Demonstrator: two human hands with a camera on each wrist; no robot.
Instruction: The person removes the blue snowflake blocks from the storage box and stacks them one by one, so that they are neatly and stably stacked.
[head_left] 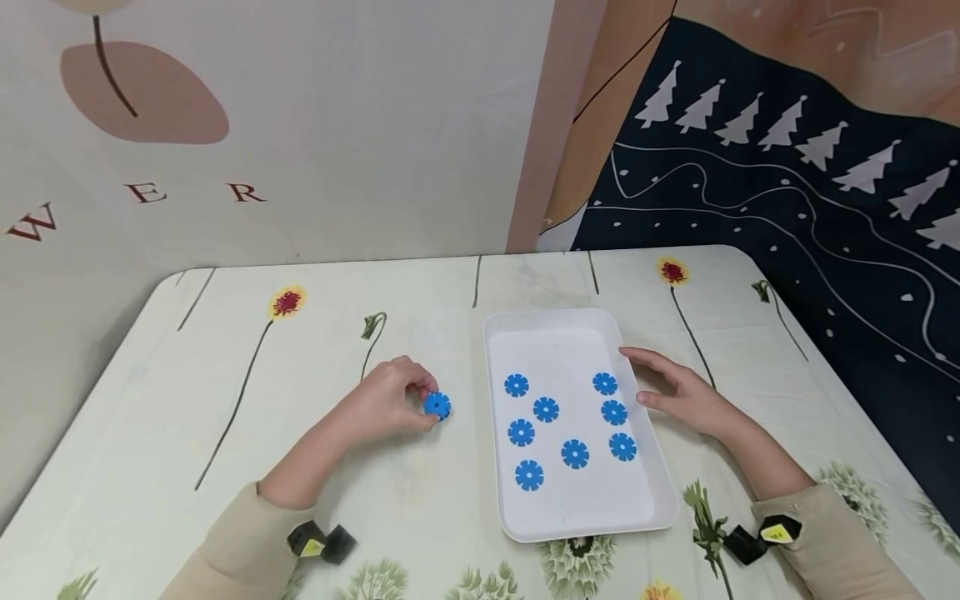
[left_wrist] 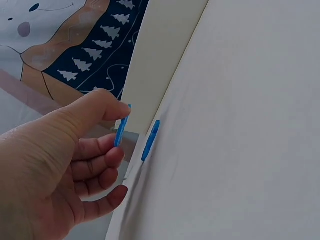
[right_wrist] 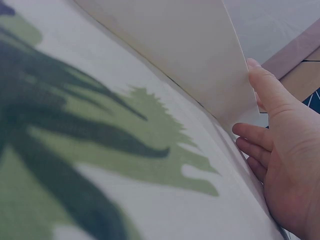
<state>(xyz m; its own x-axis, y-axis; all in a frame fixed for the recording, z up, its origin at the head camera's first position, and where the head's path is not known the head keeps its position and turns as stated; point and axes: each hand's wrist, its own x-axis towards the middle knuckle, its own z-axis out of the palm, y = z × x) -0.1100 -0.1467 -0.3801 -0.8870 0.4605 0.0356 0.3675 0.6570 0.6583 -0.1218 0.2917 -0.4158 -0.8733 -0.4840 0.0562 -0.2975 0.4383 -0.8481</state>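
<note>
The left hand has its fingers pinched on a blue disc, left of and apart from the white tray, whose long axis runs away from the person; the right hand, fingers apart, touches its right rim

Passable, narrowly, between disc pinched in left hand and white tray. Reachable from above at tray's far and near ends; cluttered mid-floor with blue discs (lying flat). Blocked partway along right rim by right hand.
</note>
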